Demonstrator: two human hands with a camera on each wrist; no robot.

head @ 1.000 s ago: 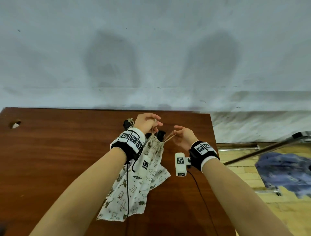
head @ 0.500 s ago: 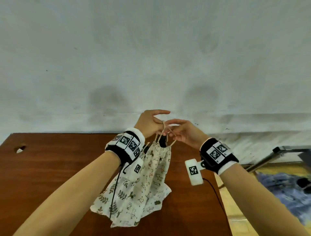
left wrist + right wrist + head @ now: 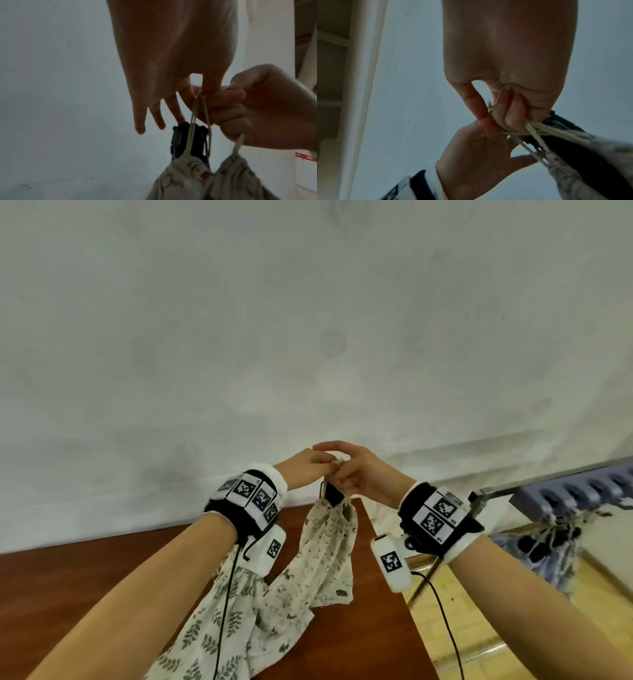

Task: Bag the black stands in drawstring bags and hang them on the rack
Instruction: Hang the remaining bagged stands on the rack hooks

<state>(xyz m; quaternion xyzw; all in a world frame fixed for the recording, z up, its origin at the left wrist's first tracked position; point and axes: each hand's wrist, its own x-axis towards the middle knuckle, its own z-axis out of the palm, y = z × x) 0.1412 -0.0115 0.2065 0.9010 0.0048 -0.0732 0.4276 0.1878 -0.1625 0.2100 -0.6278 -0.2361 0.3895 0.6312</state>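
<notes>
A cream printed drawstring bag [image 3: 329, 546] hangs in the air above the right end of the brown table [image 3: 102, 577]. The top of a black stand [image 3: 332, 494] sticks out of its gathered mouth. My left hand [image 3: 308, 467] and right hand [image 3: 356, 474] meet just above it. In the left wrist view my left hand [image 3: 171, 67] pinches the drawstrings [image 3: 193, 121] with its other fingers straight. My right hand [image 3: 505, 67] has its fingers curled round the same cords [image 3: 539, 129], beside the stand [image 3: 573, 148].
A metal rack bar [image 3: 534, 486] with a grey-blue hook strip [image 3: 582, 491] stands to the right over the wooden floor. Other bagged stands [image 3: 548, 535] hang from it. A grey wall is close behind the table.
Both hands rose off the table with the bag and came together above its mouth. The bag now hangs clear, further right and nearer the rack.
</notes>
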